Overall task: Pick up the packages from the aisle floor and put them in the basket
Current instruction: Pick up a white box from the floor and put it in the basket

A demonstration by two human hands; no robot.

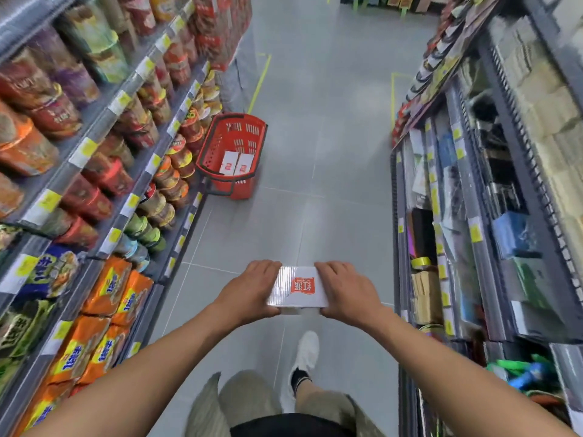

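Left hand (252, 287) and right hand (345, 290), fingers curled, clamp white package (299, 290) by its ends. Red basket (232, 152) well ahead; slick wrap may slip in transit.

Brightly and evenly lit from above, with sheen on the floor (334, 127) and glare on the package (284, 291). Blurred, bowed shelves (94, 127) at both edges.
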